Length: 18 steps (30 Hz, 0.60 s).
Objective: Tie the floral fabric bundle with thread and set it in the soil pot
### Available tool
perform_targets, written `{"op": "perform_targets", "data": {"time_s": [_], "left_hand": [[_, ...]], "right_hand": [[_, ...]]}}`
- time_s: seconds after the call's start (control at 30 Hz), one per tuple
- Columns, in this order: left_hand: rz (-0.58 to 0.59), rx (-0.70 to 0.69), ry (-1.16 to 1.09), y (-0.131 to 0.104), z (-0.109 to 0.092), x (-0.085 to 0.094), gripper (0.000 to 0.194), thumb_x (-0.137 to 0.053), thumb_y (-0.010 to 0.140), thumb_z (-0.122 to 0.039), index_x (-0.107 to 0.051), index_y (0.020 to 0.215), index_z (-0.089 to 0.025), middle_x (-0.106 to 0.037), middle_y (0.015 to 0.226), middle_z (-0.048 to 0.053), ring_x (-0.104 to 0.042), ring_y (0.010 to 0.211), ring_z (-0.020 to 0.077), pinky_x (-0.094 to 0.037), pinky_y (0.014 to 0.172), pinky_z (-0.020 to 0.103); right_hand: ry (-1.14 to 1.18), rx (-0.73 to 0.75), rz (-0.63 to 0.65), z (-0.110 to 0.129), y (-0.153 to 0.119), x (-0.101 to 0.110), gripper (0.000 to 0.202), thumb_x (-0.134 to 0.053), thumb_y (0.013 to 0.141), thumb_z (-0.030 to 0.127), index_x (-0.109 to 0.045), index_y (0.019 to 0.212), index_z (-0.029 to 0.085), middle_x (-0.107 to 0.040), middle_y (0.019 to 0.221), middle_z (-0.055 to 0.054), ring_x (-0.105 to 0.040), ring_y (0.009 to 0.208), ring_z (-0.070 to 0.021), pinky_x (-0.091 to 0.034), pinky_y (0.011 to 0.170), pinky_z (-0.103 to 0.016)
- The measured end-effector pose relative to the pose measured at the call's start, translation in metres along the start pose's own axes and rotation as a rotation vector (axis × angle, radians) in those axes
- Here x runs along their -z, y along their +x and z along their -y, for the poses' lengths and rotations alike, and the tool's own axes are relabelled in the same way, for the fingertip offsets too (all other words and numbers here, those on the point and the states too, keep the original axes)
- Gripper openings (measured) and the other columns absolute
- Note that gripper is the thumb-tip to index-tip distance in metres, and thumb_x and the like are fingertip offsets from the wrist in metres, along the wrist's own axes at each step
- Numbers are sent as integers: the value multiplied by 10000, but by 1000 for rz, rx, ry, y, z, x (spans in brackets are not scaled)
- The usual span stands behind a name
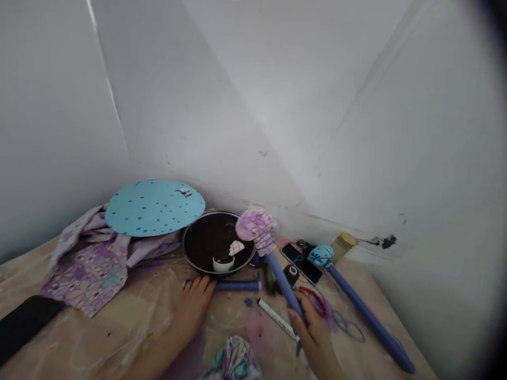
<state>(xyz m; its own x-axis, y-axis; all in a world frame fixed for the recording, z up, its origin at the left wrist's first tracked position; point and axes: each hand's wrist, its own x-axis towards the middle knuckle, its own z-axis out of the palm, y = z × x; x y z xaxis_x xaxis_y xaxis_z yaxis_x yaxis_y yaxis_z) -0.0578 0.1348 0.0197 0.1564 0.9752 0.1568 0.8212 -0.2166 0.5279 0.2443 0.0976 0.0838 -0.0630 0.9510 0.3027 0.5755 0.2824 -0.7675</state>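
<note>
My right hand [312,324] is closed round the blue-wrapped handle of a stick [282,277]. Its padded head [256,228], covered in purple patterned fabric, points up and away over the table. My left hand [200,293] has its fingers over the left end of a short blue-wrapped tube [240,285] lying on the table; its thumb is hidden. Just beyond the tube sits a dark round pan [194,258] with a small white cup [224,265] and a white piece with red lines [236,248] inside. Between my hands lies a white marker [277,318].
A second blue stick [370,314] with a blue fabric head lies at right, near a phone [301,263], a thread spool [292,274], red-handled scissors [315,300] and a gold-lidded jar [344,245]. A blue spotted oval [154,207] rests on floral fabric [87,269] at left. Walls stand behind.
</note>
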Motion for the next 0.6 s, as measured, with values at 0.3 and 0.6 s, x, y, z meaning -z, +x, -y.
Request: {"op": "perform_targets", "data": {"time_s": [0.3, 0.6], "left_hand": [[66, 79, -196, -6, 1, 10, 311, -486, 780, -40, -682, 971, -189, -632, 1069, 115, -545, 1056, 323, -347, 991, 488], [65, 172, -984, -6, -61, 37, 325, -670, 808, -263, -638, 1125, -200, -663, 1081, 83, -601, 1019, 273, -479, 850, 309]], "right_hand": [[-152, -140, -164, -73, -11, 66, 474, -493, 862, 611, -583, 1135, 234, -676, 1137, -110, -624, 1047, -292, -510, 855, -362], [-155, -225, -156, -119, 2, 58, 452, -490, 821, 630, -622, 964, 222, -720, 905, -91, -682, 870, -287, -521, 759, -356]]}}
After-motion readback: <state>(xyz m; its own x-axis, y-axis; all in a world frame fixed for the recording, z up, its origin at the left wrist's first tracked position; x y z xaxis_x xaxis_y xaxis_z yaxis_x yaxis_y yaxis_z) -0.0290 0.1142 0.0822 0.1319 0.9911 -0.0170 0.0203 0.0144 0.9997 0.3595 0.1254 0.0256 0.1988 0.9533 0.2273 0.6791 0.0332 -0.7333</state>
